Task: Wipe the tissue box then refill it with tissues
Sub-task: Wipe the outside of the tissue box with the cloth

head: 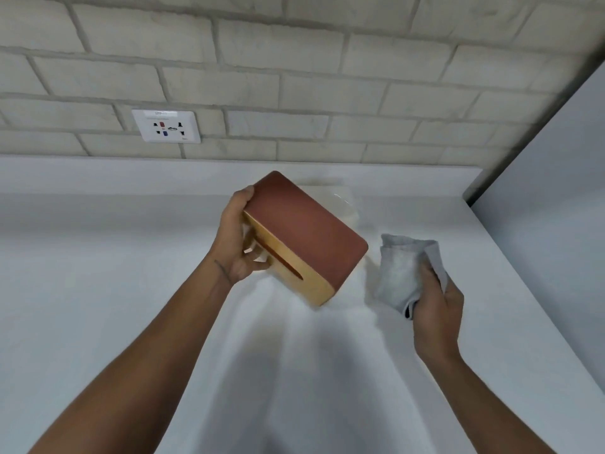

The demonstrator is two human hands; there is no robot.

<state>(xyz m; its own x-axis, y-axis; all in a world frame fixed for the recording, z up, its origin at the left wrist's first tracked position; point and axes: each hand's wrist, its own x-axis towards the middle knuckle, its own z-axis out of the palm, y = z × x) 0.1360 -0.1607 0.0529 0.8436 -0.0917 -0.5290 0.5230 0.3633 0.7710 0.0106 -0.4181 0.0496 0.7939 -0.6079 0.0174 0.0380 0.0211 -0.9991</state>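
Note:
A tissue box [304, 231] with a brown body and a pale wooden lid is tipped on its side above the white counter [114, 257]. The lid's slot faces me and down. My left hand [235, 240] grips the box at its left end, thumb on the brown side and fingers on the lid. My right hand [437, 309] holds a folded grey cloth [406, 270] just right of the box, not touching it. Behind the box a pale pack of tissues [343, 204] is partly hidden.
A brick-pattern wall with a white power socket [166, 126] runs along the back of the counter. A white panel [556, 175] stands at the right edge, close to my right hand.

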